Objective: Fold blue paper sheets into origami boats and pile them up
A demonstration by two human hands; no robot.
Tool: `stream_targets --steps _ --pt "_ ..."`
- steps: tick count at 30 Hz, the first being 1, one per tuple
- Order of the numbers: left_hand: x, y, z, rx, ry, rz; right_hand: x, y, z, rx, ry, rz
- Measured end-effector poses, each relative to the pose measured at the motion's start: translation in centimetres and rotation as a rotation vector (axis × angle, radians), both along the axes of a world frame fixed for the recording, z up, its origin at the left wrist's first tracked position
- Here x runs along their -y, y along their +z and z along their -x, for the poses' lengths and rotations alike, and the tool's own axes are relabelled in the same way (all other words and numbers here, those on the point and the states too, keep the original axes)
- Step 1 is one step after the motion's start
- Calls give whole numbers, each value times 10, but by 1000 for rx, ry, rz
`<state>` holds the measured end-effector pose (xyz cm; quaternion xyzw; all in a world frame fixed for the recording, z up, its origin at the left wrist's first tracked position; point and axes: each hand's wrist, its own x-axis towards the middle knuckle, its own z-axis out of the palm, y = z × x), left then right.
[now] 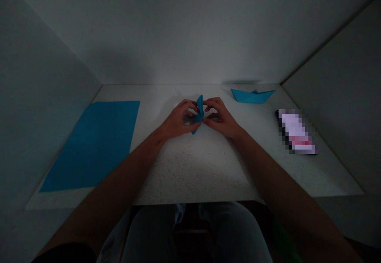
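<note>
Between my two hands, a little above the middle of the white table, is a small folded blue paper boat (199,103), turned so that its long side points toward and away from me. My left hand (183,118) pinches it from the left, thumb low and fingers curled at its side. From the right, my right hand (219,117) grips it with the thumb at its middle and a fingertip near its upper part. The fingers partly hide its folds.
A flat blue paper sheet (98,144) lies on the left of the white table (190,171). At the back right stands a finished-looking blue paper boat (251,96). A phone (296,132), blurred out, lies at the right. Walls (190,33) enclose the table's back and sides.
</note>
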<state>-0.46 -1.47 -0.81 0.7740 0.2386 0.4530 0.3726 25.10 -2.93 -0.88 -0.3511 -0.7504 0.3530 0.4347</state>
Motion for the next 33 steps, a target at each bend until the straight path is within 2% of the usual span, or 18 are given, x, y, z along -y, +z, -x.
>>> stream_targets --steps 6,14,22,29,33 --pt "-1 -1 -1 -4 20 6 -1 -2 -2 3 29 -11" --pt "3 7 1 -5 1 122 -5 -3 -4 60 10 -116" --pt "3 5 -1 23 -6 122 -3 -7 -2 52 11 -82" --pt "7 7 -3 26 -13 275 -5 -10 -2 50 1 -103" --pt "8 7 -5 -7 -19 267 -2 -4 -1 70 -18 -62"
